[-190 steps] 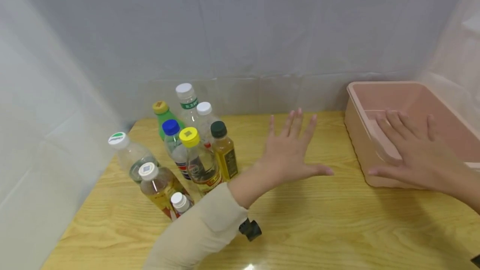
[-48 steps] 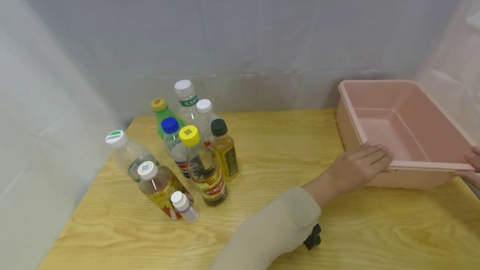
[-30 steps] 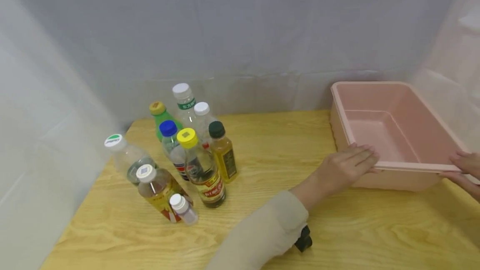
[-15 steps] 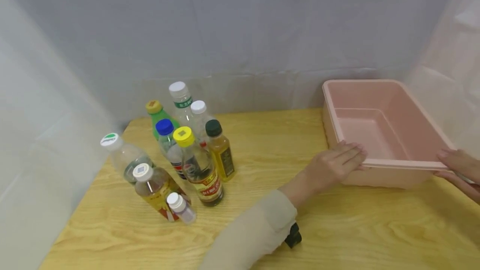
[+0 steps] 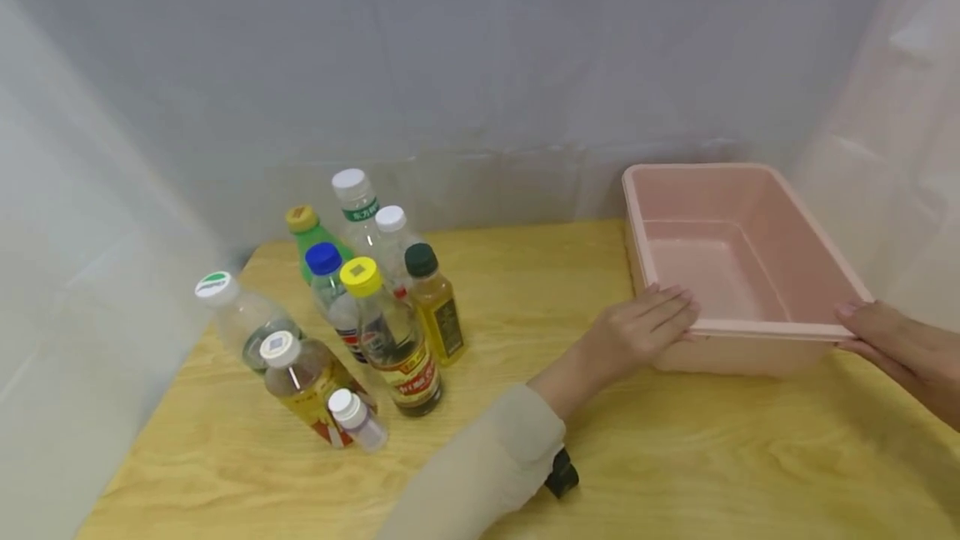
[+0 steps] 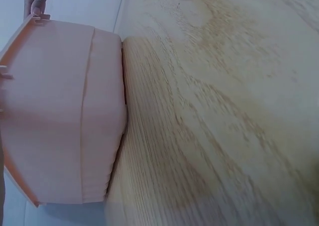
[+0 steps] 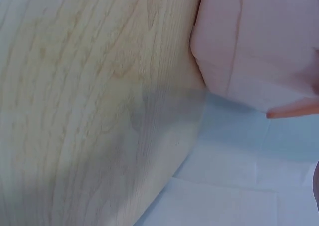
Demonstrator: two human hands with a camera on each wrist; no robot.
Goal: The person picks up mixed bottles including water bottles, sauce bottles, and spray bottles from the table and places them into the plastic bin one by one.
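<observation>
A pink plastic tub (image 5: 772, 328) stands on the wooden table with nothing inside it. My left hand (image 5: 637, 330) grips its near left corner, fingers laid over the rim and the thumb hidden below. At the near right corner my right hand (image 5: 903, 346) pinches the rim, thumb on one side and fingers on the other. The left wrist view shows the tub's outer wall (image 6: 55, 101) close to the tabletop, with the right hand (image 6: 37, 1) at the far corner. In the right wrist view the tub (image 7: 269, 47) appears at the upper right.
Several bottles stand in a group on the left, including a yellow-capped sauce bottle (image 5: 401, 357), a green-capped oil bottle (image 5: 442, 315), a brown drink bottle (image 5: 315, 386) and a small white-capped bottle (image 5: 360, 422). White sheeting (image 5: 480, 65) hangs behind the table (image 5: 525, 282).
Earlier both hands were spread in the air; since then they have taken hold of the tub's rim. Over the last second the tub has slid left, nearer the bottles, with both hands on it.
</observation>
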